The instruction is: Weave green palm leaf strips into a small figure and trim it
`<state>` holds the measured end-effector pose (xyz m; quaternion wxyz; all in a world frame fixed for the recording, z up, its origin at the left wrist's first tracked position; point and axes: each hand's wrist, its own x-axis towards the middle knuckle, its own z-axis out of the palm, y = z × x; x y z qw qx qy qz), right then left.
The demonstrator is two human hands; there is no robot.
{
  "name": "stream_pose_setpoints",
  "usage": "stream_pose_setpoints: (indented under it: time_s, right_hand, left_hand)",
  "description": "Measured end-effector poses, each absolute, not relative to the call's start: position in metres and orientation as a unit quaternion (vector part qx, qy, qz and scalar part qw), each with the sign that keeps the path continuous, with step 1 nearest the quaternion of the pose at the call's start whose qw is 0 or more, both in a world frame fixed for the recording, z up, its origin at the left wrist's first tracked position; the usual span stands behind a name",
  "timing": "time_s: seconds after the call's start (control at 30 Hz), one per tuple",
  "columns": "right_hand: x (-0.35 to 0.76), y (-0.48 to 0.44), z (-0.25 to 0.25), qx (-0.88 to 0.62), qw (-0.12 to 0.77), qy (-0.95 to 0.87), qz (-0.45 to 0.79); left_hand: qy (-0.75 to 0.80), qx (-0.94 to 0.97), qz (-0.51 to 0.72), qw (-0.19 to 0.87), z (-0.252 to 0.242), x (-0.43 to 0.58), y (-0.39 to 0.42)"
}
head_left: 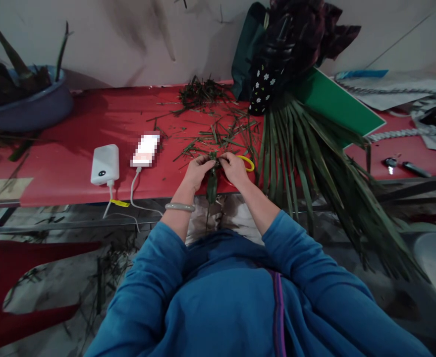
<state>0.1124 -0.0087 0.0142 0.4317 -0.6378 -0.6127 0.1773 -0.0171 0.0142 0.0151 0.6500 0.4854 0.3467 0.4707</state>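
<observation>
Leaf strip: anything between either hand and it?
Nothing visible. The left hand and right hand both pinch the top of the leaf strip at the front edge of the red table; the yellow loop lies behind the right hand, not between.

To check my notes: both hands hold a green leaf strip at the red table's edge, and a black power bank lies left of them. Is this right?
No: the head view shows the power bank is white, not black. The left hand and right hand do hold the green leaf strip at the edge of the red table.
</observation>
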Motion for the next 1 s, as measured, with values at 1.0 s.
stream_pose_setpoints:
  time_s: [1.0]
  right_hand:
    - [0.1104,-0.0085,0.0099,-0.536,0.535,-0.567,0.325]
  left_hand:
    - [0.354,0.459,0.508,0.637,0.0119,-0.0104,0.0161]
